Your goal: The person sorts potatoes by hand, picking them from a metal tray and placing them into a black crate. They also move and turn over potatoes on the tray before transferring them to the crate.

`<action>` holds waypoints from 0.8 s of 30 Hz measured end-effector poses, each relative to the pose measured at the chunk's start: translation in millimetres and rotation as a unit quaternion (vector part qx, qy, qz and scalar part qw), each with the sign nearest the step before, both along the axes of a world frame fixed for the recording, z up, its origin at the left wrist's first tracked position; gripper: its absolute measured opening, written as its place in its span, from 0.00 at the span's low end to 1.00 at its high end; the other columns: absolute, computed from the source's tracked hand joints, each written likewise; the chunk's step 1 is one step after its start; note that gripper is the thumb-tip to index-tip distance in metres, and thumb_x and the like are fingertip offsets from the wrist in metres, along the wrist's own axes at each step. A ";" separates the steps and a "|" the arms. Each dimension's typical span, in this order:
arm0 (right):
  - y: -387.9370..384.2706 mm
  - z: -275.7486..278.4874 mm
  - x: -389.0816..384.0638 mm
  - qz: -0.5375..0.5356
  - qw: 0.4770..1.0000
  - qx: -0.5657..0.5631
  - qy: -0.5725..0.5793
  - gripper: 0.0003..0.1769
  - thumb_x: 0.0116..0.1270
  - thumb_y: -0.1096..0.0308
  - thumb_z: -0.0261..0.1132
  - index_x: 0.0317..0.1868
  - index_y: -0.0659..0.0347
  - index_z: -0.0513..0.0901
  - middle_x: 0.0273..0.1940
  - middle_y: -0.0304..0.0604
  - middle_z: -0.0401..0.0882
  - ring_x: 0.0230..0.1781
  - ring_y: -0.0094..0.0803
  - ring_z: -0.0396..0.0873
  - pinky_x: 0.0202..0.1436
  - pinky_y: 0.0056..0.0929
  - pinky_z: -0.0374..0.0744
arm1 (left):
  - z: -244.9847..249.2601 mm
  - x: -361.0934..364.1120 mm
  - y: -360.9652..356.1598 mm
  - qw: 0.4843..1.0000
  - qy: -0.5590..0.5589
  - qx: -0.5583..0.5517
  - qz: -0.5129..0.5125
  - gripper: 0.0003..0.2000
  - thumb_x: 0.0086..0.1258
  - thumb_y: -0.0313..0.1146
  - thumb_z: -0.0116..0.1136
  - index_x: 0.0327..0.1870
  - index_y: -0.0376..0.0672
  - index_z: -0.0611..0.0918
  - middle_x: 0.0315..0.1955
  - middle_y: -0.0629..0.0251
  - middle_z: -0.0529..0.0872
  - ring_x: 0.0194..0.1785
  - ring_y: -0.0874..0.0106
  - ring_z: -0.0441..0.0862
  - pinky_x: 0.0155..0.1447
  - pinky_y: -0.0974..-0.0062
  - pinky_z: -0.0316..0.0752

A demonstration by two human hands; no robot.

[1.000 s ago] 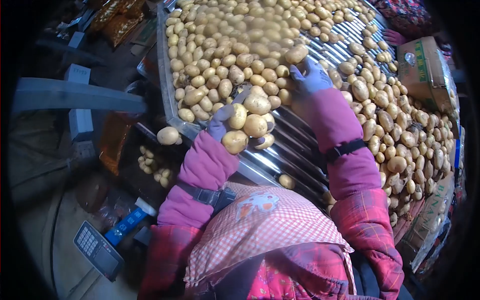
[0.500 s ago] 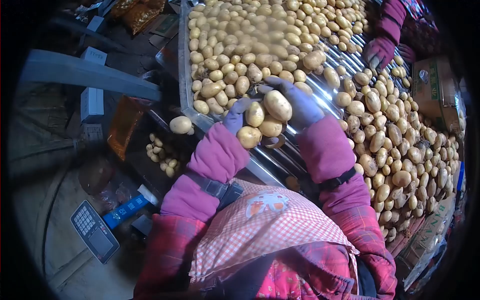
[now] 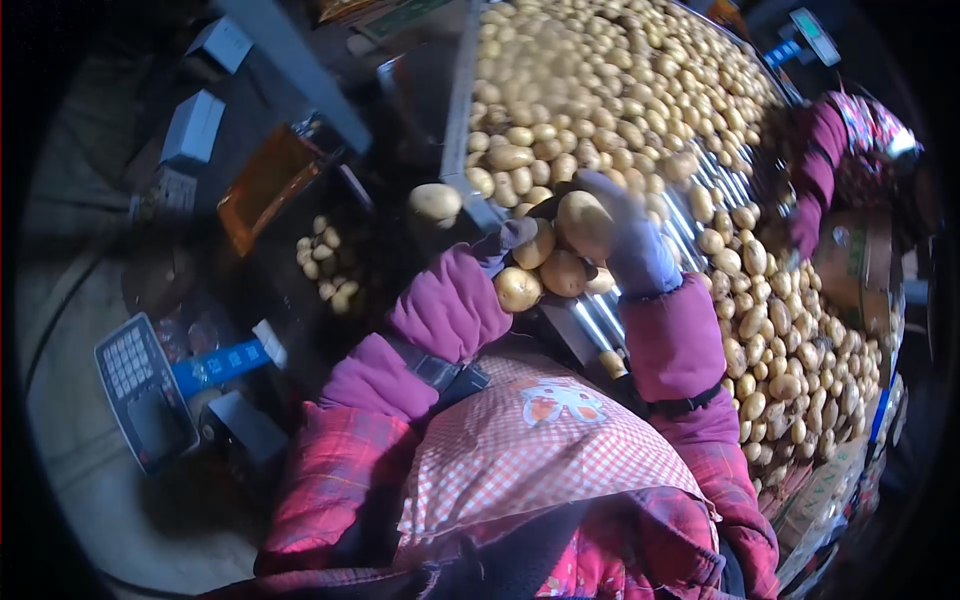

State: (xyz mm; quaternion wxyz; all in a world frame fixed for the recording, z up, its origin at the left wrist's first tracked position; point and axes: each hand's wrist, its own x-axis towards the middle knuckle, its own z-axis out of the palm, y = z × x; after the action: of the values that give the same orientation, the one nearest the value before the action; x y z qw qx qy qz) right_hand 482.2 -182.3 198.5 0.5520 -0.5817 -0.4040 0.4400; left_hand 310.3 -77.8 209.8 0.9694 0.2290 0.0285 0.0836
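Observation:
My left hand [image 3: 503, 243] and my right hand [image 3: 643, 252], both in purplish-grey gloves, are closed around a cluster of potatoes from two sides. A large potato [image 3: 585, 224] lies uppermost against the right hand. Beside the left hand are a smaller potato [image 3: 518, 289] and another potato [image 3: 536, 246]. My left fingers are partly hidden behind the potatoes, and the right fingers are blurred. Beneath the cluster runs a metal roller table [image 3: 590, 325]. A single potato [image 3: 435, 203] sits at its left corner, apart from my left hand.
Heaped potatoes [image 3: 600, 90] cover the table's far part, with more potatoes [image 3: 790, 370] to the right. Another person's gloved hand [image 3: 803, 230] is over the right side, near a cardboard box [image 3: 860, 265]. At left stand a scale display [image 3: 147, 390] and a grey post [image 3: 300, 65].
My view has turned, moving the table rightward in the picture. Both hands still hold the potato cluster, now farther right in view. The other person's hand has moved lower in the picture.

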 end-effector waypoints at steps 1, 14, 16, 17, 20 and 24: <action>6.7 10.4 -8.8 0.053 0.997 0.024 -0.041 0.33 0.77 0.46 0.44 0.69 0.65 0.65 0.65 0.47 0.68 0.68 0.35 0.64 0.72 0.35 0.62 | -2.1 -12.3 -1.4 1.000 -0.002 -0.004 0.013 0.31 0.69 0.52 0.50 0.67 0.40 0.67 0.59 0.52 0.76 0.60 0.58 0.77 0.63 0.59 0.74; 56.2 -6.0 -121.9 0.318 0.929 -0.183 0.057 0.31 0.72 0.56 0.60 0.68 0.65 0.67 0.54 0.38 0.77 0.53 0.23 0.75 0.58 0.24 0.73 | -170.4 -271.1 61.6 0.775 0.494 0.250 0.303 0.23 0.68 0.34 0.58 0.64 0.45 0.70 0.41 0.62 0.84 0.41 0.68 0.83 0.47 0.70 0.78; 41.7 -14.7 -109.3 0.205 0.957 -0.127 0.162 0.27 0.72 0.59 0.60 0.66 0.64 0.71 0.46 0.38 0.79 0.44 0.22 0.76 0.49 0.23 0.76 | -217.8 -284.4 81.2 0.673 0.562 0.230 0.424 0.24 0.67 0.36 0.60 0.65 0.49 0.71 0.43 0.63 0.83 0.42 0.68 0.85 0.49 0.69 0.79; 33.3 -7.6 -98.5 0.154 0.972 -0.092 0.151 0.26 0.72 0.61 0.61 0.65 0.65 0.71 0.47 0.38 0.79 0.45 0.24 0.76 0.50 0.25 0.76 | -200.7 -293.2 79.5 0.695 0.559 0.176 0.416 0.26 0.66 0.37 0.61 0.66 0.48 0.70 0.42 0.63 0.84 0.40 0.69 0.84 0.47 0.69 0.79; -5.4 -30.1 -35.9 0.004 0.993 -0.090 0.071 0.22 0.75 0.64 0.53 0.64 0.67 0.71 0.54 0.44 0.79 0.53 0.28 0.77 0.59 0.25 0.72 | -114.5 -284.3 88.2 0.717 0.533 0.142 0.426 0.28 0.66 0.39 0.62 0.67 0.48 0.67 0.37 0.62 0.84 0.32 0.73 0.82 0.38 0.74 0.77; -79.7 -59.6 7.4 -0.195 0.973 -0.098 -0.075 0.21 0.76 0.62 0.53 0.61 0.67 0.75 0.53 0.46 0.80 0.54 0.31 0.78 0.57 0.28 0.75 | -105.6 -273.8 99.2 0.719 0.530 0.206 0.400 0.23 0.67 0.42 0.62 0.62 0.48 0.74 0.33 0.63 0.83 0.25 0.78 0.75 0.30 0.79 0.72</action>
State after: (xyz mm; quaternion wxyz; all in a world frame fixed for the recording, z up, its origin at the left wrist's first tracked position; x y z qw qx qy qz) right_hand 489.6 -262.1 138.8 0.5354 -0.7319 -0.2783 0.3164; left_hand 36.5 21.4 104.2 0.6011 0.3969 0.6086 0.3328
